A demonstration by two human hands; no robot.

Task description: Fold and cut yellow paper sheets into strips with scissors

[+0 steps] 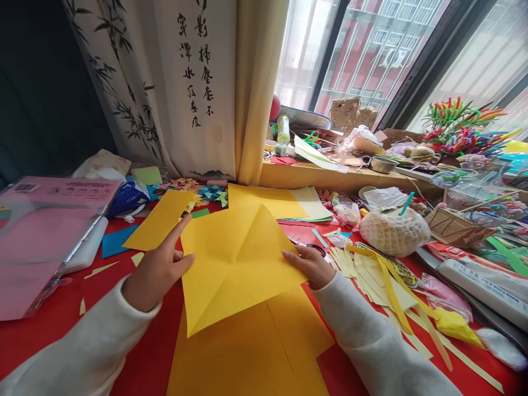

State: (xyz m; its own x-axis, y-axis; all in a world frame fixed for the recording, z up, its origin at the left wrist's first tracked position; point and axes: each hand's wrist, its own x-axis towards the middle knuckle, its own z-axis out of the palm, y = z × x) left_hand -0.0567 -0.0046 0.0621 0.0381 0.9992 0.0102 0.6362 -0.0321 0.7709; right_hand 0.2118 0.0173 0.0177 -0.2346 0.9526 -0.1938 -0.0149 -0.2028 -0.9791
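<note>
- Head view: lying flat at the middle of the red-covered bench (pixel 157 352), a creased square sheet of yellow paper (pixel 235 264), resting on further yellow sheets (pixel 247 357) spread beneath it.
- Pressing on its left edge, the left hand (pixel 154 272), forefinger stretched out and the other fingers loosely curled, gripping nothing.
- Pinching its right corner, the right hand (pixel 310 265), fingertips closed on the paper edge.
- Judging by the look: light, thin, limp when lifted, creasing readily, tearing easily; probably sliding on the sheets below unless pinned.
- Best taken by a corner or edge between fingertips, the other hand flattening the middle.
- Lying just beside the right hand, a fan of pale yellow paper strips (pixel 371 272) and red-handled scissors (pixel 313 247), partly hidden.
- Sitting further right, a white net-wrapped bundle (pixel 394 231) and a woven basket (pixel 451 225).
- Standing at the left, a clear plastic box of pink paper (pixel 45 236).
- Hanging behind, a cream curtain with ink bamboo and calligraphy (pixel 181 82); crowding the window sill (pixel 330 176), assorted craft clutter.
</note>
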